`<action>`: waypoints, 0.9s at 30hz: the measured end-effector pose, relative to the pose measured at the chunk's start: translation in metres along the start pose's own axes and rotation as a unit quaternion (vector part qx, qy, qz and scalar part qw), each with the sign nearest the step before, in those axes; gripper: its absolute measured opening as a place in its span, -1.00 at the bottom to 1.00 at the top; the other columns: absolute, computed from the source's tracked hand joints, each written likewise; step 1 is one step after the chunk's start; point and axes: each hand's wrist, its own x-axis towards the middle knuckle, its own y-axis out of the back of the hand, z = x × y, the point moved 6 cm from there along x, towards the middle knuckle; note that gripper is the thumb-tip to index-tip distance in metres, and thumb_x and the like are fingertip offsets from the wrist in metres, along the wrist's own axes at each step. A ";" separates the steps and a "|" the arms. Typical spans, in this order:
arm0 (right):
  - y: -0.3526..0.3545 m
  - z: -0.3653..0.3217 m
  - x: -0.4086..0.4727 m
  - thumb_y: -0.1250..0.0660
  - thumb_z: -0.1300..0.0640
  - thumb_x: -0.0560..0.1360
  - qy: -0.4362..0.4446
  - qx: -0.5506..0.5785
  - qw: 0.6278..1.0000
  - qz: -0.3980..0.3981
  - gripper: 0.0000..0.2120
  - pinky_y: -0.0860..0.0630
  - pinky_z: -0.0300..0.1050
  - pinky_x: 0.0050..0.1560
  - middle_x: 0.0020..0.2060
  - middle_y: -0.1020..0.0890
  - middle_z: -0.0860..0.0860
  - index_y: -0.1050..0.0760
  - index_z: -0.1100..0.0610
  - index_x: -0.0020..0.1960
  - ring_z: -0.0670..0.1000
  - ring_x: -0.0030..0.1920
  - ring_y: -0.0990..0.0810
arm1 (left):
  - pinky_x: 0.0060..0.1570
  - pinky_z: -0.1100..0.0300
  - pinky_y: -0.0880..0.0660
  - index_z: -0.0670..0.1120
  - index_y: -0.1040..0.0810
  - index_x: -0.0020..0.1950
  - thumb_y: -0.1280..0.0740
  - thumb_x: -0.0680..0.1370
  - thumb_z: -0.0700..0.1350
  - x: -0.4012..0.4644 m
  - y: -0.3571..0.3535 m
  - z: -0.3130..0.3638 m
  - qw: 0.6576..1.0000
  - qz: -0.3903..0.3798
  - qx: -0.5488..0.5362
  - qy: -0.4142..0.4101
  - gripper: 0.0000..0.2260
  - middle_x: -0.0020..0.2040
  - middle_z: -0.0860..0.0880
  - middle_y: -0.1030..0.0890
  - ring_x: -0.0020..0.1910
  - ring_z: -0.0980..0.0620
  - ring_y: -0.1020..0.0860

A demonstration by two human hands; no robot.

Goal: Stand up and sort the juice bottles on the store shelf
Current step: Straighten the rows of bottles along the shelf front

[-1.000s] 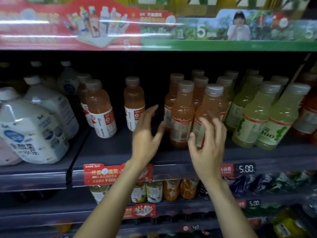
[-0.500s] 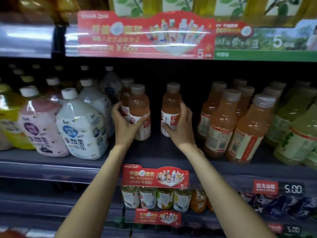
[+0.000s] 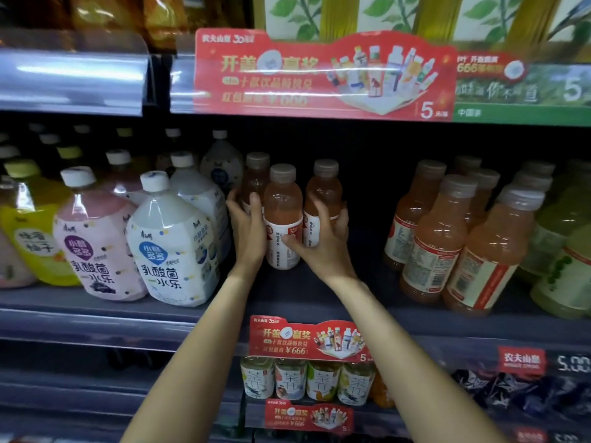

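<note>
Three orange-pink juice bottles with white and red labels stand close together mid-shelf: a front bottle (image 3: 283,215), a left rear bottle (image 3: 256,180) and a right bottle (image 3: 324,195). My left hand (image 3: 248,230) curls round the left rear bottle, with its thumb between that bottle and the front one. My right hand (image 3: 323,243) wraps round the right bottle, fingers on its far side and thumb pressing on the front bottle's label. All three bottles are upright.
Large yogurt-drink bottles (image 3: 172,247) crowd the shelf just left of my left hand. More orange juice bottles (image 3: 438,244) and green ones (image 3: 563,266) stand at the right, across a dark gap. The shelf edge (image 3: 128,321) carries a red promo tag (image 3: 307,340); tea bottles (image 3: 291,378) sit below.
My right hand has slid the lone right bottle leftward against the other two. My left hand has shifted from the front bottle to the left rear one.
</note>
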 end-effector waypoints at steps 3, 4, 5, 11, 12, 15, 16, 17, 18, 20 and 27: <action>-0.011 -0.001 0.001 -0.52 -0.17 0.24 -0.022 -0.014 1.000 0.009 -0.21 -0.18 0.27 0.42 0.49 0.15 0.04 -0.14 -0.38 0.33 0.19 0.51 0.08 | 0.48 0.02 -0.17 0.03 0.03 0.56 -0.07 0.51 0.37 0.000 -0.002 -0.003 1.000 -0.017 0.020 0.006 -0.26 0.54 -0.01 -0.17 0.50 0.08 -0.19; -0.012 0.000 0.002 -0.52 -0.18 0.24 -0.030 -0.015 0.999 0.008 -0.21 -0.17 0.28 0.42 0.49 0.18 0.04 -0.15 -0.37 0.32 0.19 0.51 0.11 | 0.49 0.03 -0.14 0.01 0.01 0.56 -0.07 0.52 0.36 0.000 -0.001 -0.003 1.000 -0.016 0.027 0.002 -0.27 0.55 -0.05 -0.15 0.50 0.07 -0.17; -0.012 0.000 0.003 -0.53 -0.19 0.24 -0.034 -0.014 0.999 0.009 -0.22 -0.17 0.26 0.43 0.49 0.19 0.04 -0.17 -0.35 0.32 0.18 0.51 0.12 | 0.48 0.07 -0.12 -0.02 -0.02 0.56 -0.06 0.56 0.32 0.000 -0.001 -0.005 0.999 -0.018 0.039 -0.003 -0.32 0.54 -0.09 -0.14 0.50 0.06 -0.16; -0.005 0.000 0.006 -0.53 -0.16 0.23 -0.023 -0.021 0.999 0.011 -0.31 -0.31 0.12 0.38 0.43 -0.06 0.06 -0.31 -0.21 0.27 0.13 0.43 -0.16 | 0.25 0.38 -0.10 -0.17 -0.28 0.40 -0.03 0.56 0.27 -0.024 -0.009 0.004 0.996 -0.036 0.073 -0.039 -0.39 0.40 -0.14 -0.20 0.34 0.14 -0.22; -0.003 0.001 0.007 -0.53 -0.15 0.24 -0.013 -0.028 0.999 0.008 -0.33 -0.33 0.13 0.36 0.41 -0.08 0.05 -0.32 -0.21 0.26 0.12 0.41 -0.20 | 0.28 0.36 -0.10 -0.19 -0.29 0.38 -0.02 0.52 0.31 -0.027 -0.011 0.005 0.995 -0.036 0.076 -0.049 -0.34 0.42 -0.17 -0.19 0.39 0.05 -0.21; 0.001 0.002 0.006 -0.45 -0.33 0.17 0.004 -0.052 0.999 0.008 -0.30 -0.30 0.20 0.36 0.43 -0.08 0.05 -0.29 -0.26 0.25 0.12 0.43 -0.19 | 0.38 0.23 -0.08 -0.16 -0.18 0.48 0.00 0.46 0.35 -0.029 -0.010 0.008 0.995 -0.027 0.074 -0.063 -0.24 0.52 -0.15 -0.09 0.49 0.00 -0.11; 0.001 0.003 0.005 -0.40 -0.40 0.13 0.004 -0.059 0.998 0.008 -0.27 -0.28 0.24 0.36 0.44 -0.06 0.06 -0.28 -0.29 0.24 0.13 0.45 -0.16 | 0.40 0.20 -0.09 -0.15 -0.17 0.48 0.01 0.46 0.35 -0.026 -0.006 0.007 0.996 -0.022 0.069 -0.061 -0.24 0.51 -0.14 -0.11 0.49 0.00 -0.12; -0.001 0.003 0.005 -0.38 -0.45 0.10 -0.001 -0.062 0.998 0.007 -0.24 -0.26 0.28 0.36 0.45 -0.05 0.07 -0.27 -0.30 0.23 0.15 0.46 -0.13 | 0.41 0.16 -0.12 -0.13 -0.20 0.47 0.02 0.47 0.34 -0.023 -0.002 0.007 0.996 -0.019 0.064 -0.056 -0.27 0.48 -0.12 -0.16 0.47 0.00 -0.16; -0.003 0.002 0.005 -0.36 -0.47 0.08 -0.009 -0.066 0.998 0.003 -0.22 -0.24 0.31 0.36 0.46 -0.03 0.09 -0.26 -0.30 0.24 0.17 0.47 -0.09 | 0.42 0.12 -0.15 -0.09 -0.25 0.42 0.02 0.47 0.32 -0.020 0.002 0.005 0.997 -0.017 0.057 -0.048 -0.33 0.43 -0.10 -0.22 0.44 0.00 -0.20; -0.009 -0.002 0.006 -0.39 -0.46 0.08 -0.030 -0.071 0.997 -0.003 -0.18 -0.20 0.32 0.38 0.49 0.06 0.12 -0.28 -0.24 0.27 0.22 0.49 -0.01 | 0.44 0.04 -0.17 0.01 -0.34 0.25 0.01 0.51 0.25 -0.019 0.007 0.003 0.998 -0.022 0.044 -0.034 -0.54 0.35 -0.07 -0.28 0.40 0.00 -0.25; -0.002 -0.002 0.000 -0.42 -0.37 0.13 -0.045 -0.035 0.998 0.000 -0.26 -0.30 0.13 0.38 0.48 -0.02 0.09 -0.44 -0.09 0.23 0.14 0.46 -0.18 | 0.38 0.24 -0.04 0.03 -0.48 0.07 -0.18 0.54 0.10 -0.039 0.003 -0.002 0.993 -0.074 0.084 -0.031 -0.78 0.50 -0.04 -0.16 0.48 0.08 -0.06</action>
